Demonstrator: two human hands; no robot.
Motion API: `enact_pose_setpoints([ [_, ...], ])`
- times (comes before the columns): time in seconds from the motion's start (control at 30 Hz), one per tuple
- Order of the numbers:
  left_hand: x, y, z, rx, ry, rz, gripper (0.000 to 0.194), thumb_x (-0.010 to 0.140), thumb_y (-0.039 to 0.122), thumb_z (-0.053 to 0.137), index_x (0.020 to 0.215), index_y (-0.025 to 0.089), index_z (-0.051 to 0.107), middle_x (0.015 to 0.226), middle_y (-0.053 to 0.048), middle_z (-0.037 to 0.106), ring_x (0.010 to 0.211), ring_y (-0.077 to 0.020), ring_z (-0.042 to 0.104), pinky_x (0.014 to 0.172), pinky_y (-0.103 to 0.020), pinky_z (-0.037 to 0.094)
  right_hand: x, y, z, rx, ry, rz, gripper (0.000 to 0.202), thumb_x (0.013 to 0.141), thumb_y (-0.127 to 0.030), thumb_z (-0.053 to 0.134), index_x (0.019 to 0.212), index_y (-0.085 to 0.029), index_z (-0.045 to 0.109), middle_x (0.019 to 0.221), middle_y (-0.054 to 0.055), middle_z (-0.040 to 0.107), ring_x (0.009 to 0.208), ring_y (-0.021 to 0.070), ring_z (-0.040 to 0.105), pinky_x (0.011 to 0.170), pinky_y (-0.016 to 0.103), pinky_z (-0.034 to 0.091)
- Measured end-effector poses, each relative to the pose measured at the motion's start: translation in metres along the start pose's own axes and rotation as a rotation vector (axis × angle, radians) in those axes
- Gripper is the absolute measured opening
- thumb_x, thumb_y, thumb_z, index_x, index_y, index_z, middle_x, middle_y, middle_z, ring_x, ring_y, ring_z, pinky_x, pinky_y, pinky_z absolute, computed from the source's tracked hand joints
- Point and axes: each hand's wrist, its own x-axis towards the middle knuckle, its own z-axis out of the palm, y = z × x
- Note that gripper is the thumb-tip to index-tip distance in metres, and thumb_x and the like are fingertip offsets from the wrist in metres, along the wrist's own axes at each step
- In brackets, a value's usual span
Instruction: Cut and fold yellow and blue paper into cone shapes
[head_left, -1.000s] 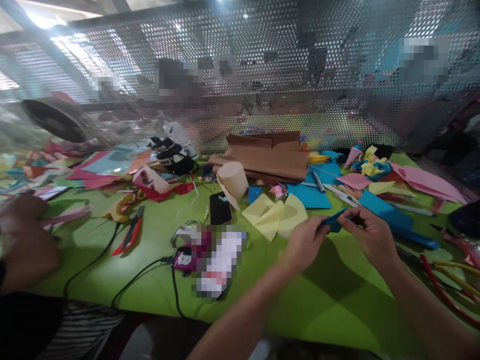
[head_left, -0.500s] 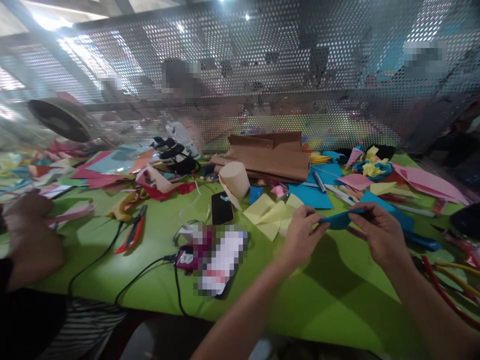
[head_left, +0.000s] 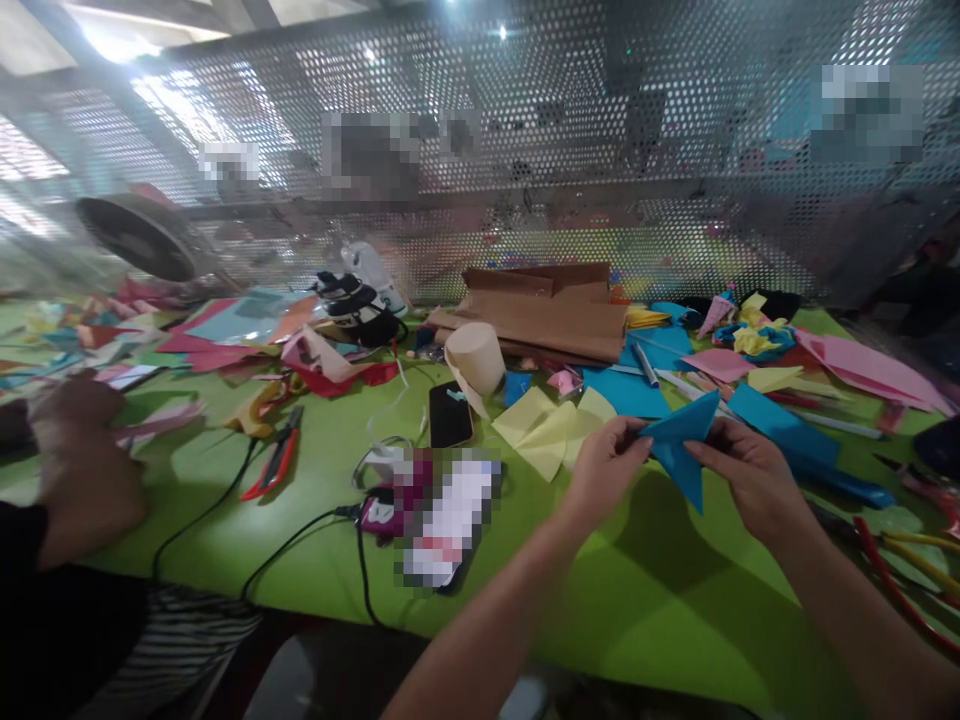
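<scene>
A folded piece of blue paper [head_left: 686, 440] is held up above the green table [head_left: 600, 620], one pointed flap hanging down. My left hand [head_left: 606, 468] pinches its left corner between thumb and fingers. Its right side is gripped by my right hand [head_left: 754, 475], with the thumb on the near face. Yellow paper sheets [head_left: 540, 425] lie just left of my left hand. Behind the hands is a flat blue sheet [head_left: 626, 392], and more blue paper [head_left: 784, 425] lies beyond my right hand.
A phone with a lit screen [head_left: 454, 520], a dark phone [head_left: 451, 415] and a purple power block [head_left: 386, 510] with cables lie to the left. Red-handled cutters [head_left: 274, 460] are further left, near another person's arm [head_left: 90, 470]. Pliers [head_left: 911, 550] lie at right.
The blue paper has turned from nearly edge-on to showing its broad face, with a point now hanging down. Both hands keep hold of it. The view has shifted slightly.
</scene>
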Motion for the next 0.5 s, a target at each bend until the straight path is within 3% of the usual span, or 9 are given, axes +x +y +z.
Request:
enact_pose_setpoints([
  [0.13,0.004,-0.006,0.0,-0.186,0.011,-0.063,0.011,0.087,0.019,0.064,0.095,0.013,0.07,0.076,-0.001,0.066,0.071,-0.0119,0.06,0.072,-0.025,0.049,-0.002,-0.002,0.003,0.031,-0.061,0.022,0.037,0.071,-0.041,0.09,0.102,-0.027,0.077,0.095,0.002,0.081,0.084,0.0231,0.075,0.085,0.042,0.06],
  [0.3,0.005,0.005,-0.003,-0.262,-0.018,-0.149,0.016,0.083,0.021,0.066,0.094,0.012,0.075,0.075,-0.003,0.069,0.07,-0.0122,0.063,0.073,-0.026,0.053,-0.003,-0.003,0.004,0.043,-0.029,-0.003,0.029,0.071,-0.037,0.09,0.096,-0.029,0.079,0.095,0.001,0.082,0.086,0.0245,0.075,0.084,0.042,0.06],
  [0.5,0.003,0.012,-0.006,-0.267,-0.044,-0.192,0.024,0.084,0.027,0.068,0.1,0.012,0.078,0.082,-0.006,0.073,0.068,-0.0115,0.062,0.076,-0.027,0.053,-0.003,-0.005,0.003,0.129,-0.029,0.023,0.023,0.067,-0.035,0.09,0.087,-0.03,0.08,0.085,0.001,0.081,0.075,0.0231,0.074,0.067,0.036,0.06],
])
